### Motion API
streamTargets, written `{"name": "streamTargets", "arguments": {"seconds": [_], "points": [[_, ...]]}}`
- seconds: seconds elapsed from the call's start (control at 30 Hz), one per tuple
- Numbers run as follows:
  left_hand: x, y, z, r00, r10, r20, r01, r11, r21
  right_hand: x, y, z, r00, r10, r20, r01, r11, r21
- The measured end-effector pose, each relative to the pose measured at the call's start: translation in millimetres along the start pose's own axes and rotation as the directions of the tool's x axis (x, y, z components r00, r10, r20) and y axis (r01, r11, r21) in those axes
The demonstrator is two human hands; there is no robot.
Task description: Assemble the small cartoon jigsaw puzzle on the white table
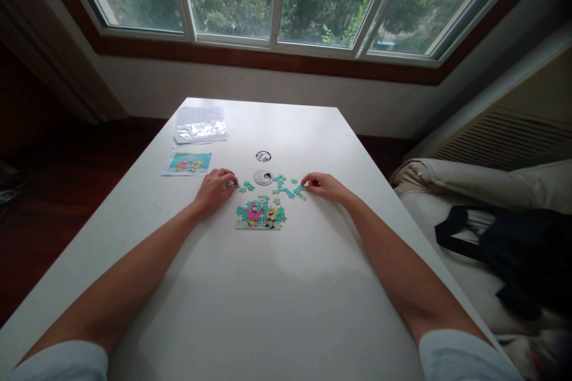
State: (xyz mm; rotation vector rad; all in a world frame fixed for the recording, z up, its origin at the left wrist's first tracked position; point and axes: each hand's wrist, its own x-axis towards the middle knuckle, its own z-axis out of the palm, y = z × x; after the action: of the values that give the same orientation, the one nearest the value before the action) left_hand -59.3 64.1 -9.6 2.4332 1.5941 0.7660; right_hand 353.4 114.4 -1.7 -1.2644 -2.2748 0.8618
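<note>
A partly built cartoon jigsaw (260,215) lies on the white table (277,286). Several loose teal pieces (286,186) are scattered just beyond it. My left hand (215,189) rests on the table left of the puzzle, fingers curled, its fingertips on a teal piece (231,184). My right hand (322,185) lies to the right, fingers bent, pinching a teal piece (300,190) at the edge of the loose cluster.
A small round tin (263,177) and its lid (263,156) sit behind the pieces. A reference picture (188,163) and a clear plastic bag (199,125) lie at the far left. A bed with a black bag (513,250) is at the right; windows ahead.
</note>
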Motion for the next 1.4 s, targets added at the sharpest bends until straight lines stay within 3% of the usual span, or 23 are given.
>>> {"name": "streamTargets", "arguments": {"seconds": [0.27,0.4,0.47,0.67,1.0,1.17,1.4], "points": [[0,1,0.5,1.0,0.0,0.006,0.0,1.0,-0.001,1,-7,15,0.994,-0.109,-0.009,0.109,0.994,0.009],[0,1,0.9,1.0,0.001,0.007,-0.001,1.0,0.008,4,-13,35,0.959,-0.188,-0.214,0.165,0.979,-0.123],[0,2,0.8,1.0,-0.002,0.005,0.002,1.0,0.012,6,-16,45,0.932,-0.253,-0.258,0.199,0.956,-0.218],[0,4,0.4,1.0,0.0,0.008,0.0,1.0,0.021,9,-18,57,0.932,-0.346,-0.109,0.298,0.901,-0.316],[0,2,1.5,1.0,0.006,0.007,-0.006,1.0,0.024,4,-32,50,0.876,-0.453,-0.166,0.432,0.889,-0.15],[0,2,1.0,1.0,0.002,0.006,-0.002,1.0,0.019,2,-34,52,0.875,-0.453,-0.168,0.432,0.89,-0.147],[0,1,2.3,1.0,0.012,0.011,-0.013,0.999,0.036,4,-26,55,0.914,-0.362,-0.181,0.306,0.911,-0.278]]}}
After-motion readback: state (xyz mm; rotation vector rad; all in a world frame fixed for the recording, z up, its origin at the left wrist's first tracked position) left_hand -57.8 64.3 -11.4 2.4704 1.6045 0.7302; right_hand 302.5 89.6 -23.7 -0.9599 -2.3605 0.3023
